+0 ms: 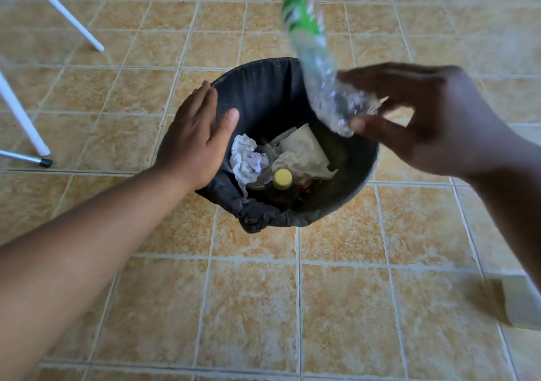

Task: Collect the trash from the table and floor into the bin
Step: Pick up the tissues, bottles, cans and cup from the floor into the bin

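Note:
A black bin (348, 196) lined with a dark bag stands on the tiled floor. Inside it lie crumpled white paper (248, 161), a pale wrapper (304, 152) and a bottle with a yellow cap (282, 179). My left hand (196, 137) rests flat on the bin's left rim, fingers together, holding the bag edge down. My right hand (424, 122) grips the lower end of a clear plastic bottle with a green label (313, 55), blurred by motion. The bottle points up and away, over the bin's far right rim.
White table or chair legs (61, 10) slant down at the upper left, and a thin metal leg with a black foot (44, 162) rests on the floor left of the bin. A pale flat object (521, 301) lies at the right edge. Tiled floor surrounds the bin.

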Motion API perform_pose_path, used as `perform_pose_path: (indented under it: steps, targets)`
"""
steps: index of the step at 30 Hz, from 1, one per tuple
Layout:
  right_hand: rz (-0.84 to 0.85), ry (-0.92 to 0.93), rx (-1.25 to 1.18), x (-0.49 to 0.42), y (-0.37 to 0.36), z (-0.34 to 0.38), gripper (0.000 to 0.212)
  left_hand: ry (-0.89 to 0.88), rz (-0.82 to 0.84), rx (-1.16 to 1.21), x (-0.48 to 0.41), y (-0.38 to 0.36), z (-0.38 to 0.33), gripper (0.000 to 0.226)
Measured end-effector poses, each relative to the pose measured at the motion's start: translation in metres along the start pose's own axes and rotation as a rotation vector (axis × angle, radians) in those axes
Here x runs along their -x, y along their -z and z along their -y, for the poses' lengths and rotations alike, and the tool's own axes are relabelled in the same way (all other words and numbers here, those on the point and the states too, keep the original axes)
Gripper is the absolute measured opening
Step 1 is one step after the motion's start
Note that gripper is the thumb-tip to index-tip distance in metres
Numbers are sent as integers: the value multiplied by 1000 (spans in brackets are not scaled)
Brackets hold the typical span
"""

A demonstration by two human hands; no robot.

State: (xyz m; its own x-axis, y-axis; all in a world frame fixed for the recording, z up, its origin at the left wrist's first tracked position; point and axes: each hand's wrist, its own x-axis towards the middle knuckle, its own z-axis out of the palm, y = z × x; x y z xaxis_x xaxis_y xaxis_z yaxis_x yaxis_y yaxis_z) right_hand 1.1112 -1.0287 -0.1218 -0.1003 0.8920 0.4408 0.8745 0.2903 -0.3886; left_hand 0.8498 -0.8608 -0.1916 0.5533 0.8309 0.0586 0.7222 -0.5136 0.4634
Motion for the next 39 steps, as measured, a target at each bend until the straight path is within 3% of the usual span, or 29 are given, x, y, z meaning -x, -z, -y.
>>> perform_pose_path:
  steps: [4,7,11,15,21,25,27,29,34,39]
  targets:
    - [235,40,-77,-4,2,22,42,-3,14,31,0,0,1,70]
    - [238,6,-35,-7,-14,33,41,0,18,23,1,0,0,70]
    - [199,-152,150,-12,-54,36,63,5,16,15,0,0,2,70]
    - [183,-158,109,-13,-81,40,71,1,14,32,0,0,1,73]
    - [248,-91,28,-10,-84,39,59,4,1,80,0,1,-1,80]
    - [86,-134,96,-7,-74,19,40,2,6,63,0,1,0,77]
    - [-49,-191,164,-5,-66,7,32,3,11,36,0,0,1,75]
    - [-126,-299,243,-3,-60,-4,39,11,14,-7,0,0,1,71]
    - [14,-628,193,4,-63,-20,62,7,15,-30,1,1,1,66]
    - [46,-727,98,7,-69,-19,61,-1,14,-35,1,1,1,66]
